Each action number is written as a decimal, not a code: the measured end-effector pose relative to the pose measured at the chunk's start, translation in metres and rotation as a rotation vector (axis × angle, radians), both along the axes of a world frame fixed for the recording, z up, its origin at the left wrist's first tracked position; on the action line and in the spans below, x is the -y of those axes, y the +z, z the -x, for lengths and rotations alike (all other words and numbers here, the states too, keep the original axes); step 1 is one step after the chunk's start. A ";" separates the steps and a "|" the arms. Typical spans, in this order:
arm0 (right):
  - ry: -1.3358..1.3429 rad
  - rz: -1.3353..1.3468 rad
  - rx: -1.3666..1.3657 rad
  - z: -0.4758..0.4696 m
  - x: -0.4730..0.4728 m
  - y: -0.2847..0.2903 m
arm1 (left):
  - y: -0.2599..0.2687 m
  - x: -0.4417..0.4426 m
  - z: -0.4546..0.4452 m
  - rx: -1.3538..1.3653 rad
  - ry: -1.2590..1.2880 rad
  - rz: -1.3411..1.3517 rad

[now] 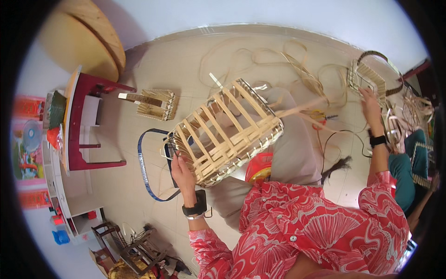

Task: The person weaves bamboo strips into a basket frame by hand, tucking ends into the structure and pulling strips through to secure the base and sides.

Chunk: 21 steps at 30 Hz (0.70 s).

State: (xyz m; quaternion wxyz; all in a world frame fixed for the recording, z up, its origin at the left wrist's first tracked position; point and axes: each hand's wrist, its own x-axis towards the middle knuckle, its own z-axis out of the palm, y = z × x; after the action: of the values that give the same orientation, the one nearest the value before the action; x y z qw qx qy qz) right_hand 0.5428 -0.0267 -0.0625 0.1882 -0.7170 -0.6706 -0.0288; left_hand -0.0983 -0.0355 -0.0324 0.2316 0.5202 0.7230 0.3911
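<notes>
A rectangular basket (223, 134) of flat pale bamboo-like strips rests tilted across my lap, with gaps between the slats of its upturned side. My left hand (183, 172) grips its left end, near a blue-and-black banded handle loop (141, 164). From the basket's right corner a loose pale strip (301, 107) stretches to the right, blurred. My right hand (370, 104) is raised far out on the right, fingers drawn together. In the picture it overlaps a second woven basket (371, 78) with an arched handle. Whether a strip lies between those fingers is too unclear to see.
Long loose strips (303, 71) curl over the tiled floor ahead. A small handled basket (158, 104) stands left of centre, by a dark red table (82, 129). Orange-handled scissors (320, 123) lie beside my knee. Another person in teal trousers (400, 174) sits at right.
</notes>
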 end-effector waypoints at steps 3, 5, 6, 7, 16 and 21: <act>0.366 0.136 -0.960 0.144 -0.013 0.000 | 0.000 -0.002 0.005 0.038 -0.006 -0.013; 0.410 0.039 -0.340 0.225 -0.021 0.027 | -0.001 0.000 0.005 0.059 -0.001 -0.005; 0.403 0.035 -0.343 0.230 -0.024 0.027 | 0.003 -0.002 0.001 0.075 -0.002 0.014; 0.523 0.068 -0.271 0.234 -0.027 0.023 | 0.006 -0.003 -0.002 0.092 -0.002 0.033; -0.388 0.230 0.200 -0.020 -0.013 0.000 | -0.002 -0.003 -0.001 -0.026 -0.002 -0.037; 0.309 -0.053 -0.264 0.146 -0.035 0.016 | -0.005 -0.001 0.008 0.032 -0.016 -0.041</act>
State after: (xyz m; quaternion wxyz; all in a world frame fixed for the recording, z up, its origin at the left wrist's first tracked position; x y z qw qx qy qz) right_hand 0.3972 0.0081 -0.0464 0.2952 -0.5980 -0.7412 0.0770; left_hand -0.1066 -0.0345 -0.0375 0.2357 0.5243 0.7069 0.4122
